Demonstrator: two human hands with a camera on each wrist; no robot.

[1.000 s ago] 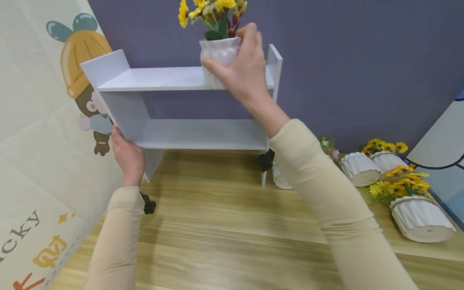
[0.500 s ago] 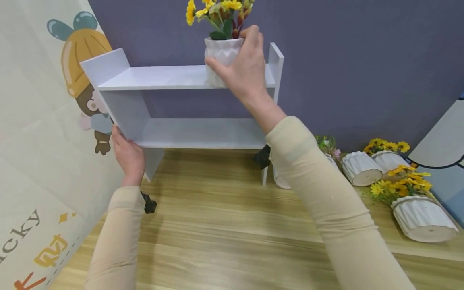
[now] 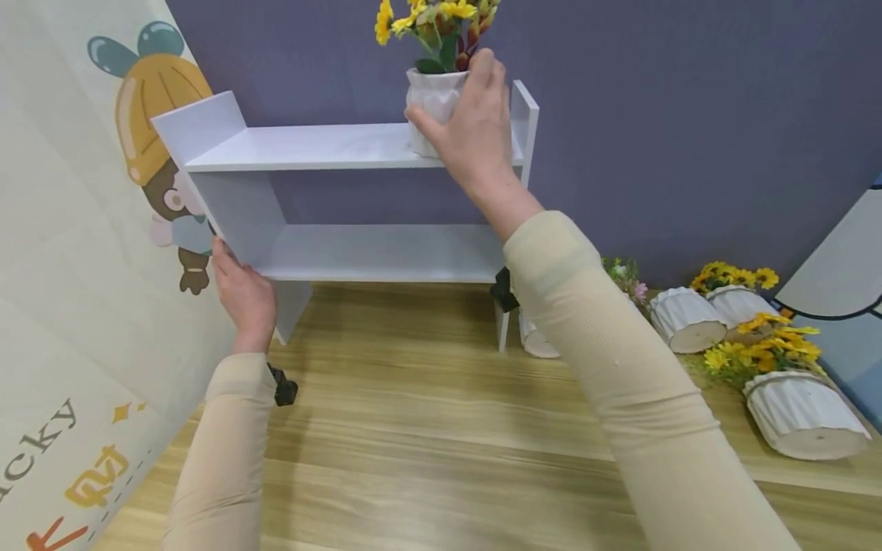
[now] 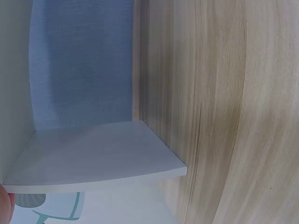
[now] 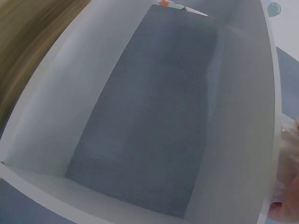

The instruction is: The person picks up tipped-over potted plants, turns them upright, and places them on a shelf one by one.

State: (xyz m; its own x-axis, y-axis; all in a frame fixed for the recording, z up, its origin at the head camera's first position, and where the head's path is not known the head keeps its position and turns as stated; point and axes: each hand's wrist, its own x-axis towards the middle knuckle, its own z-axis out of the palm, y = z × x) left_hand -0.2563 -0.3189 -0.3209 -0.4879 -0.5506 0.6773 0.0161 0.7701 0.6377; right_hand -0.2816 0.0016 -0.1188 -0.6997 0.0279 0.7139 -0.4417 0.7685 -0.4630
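My right hand [image 3: 474, 130] grips a white flower pot [image 3: 436, 96] from its right side, thumb across the front. Yellow flowers [image 3: 441, 19] and green leaves rise from the pot, their tops cut off by the frame. The pot stands upright at the right part of the top board of a white two-tier shelf [image 3: 324, 149], near the raised right end. Against the outside of the shelf's left side panel rests my left hand [image 3: 244, 295], fingers pointing up. In the right wrist view, part of the pot [image 5: 287, 158] shows at the right edge, beyond the top board.
On the wooden table [image 3: 413, 444] at right, several white pots lie on their sides, such as the nearest pot [image 3: 802, 417] with yellow flowers. One pot [image 3: 537, 337] is partly hidden behind my right sleeve. A purple wall [image 3: 654, 138] stands behind the shelf; a printed sheet [image 3: 69, 268] borders the left.
My right hand has slid the flower pot to the right along the top board, closer to the right end panel. The left hand has stayed on the side panel.
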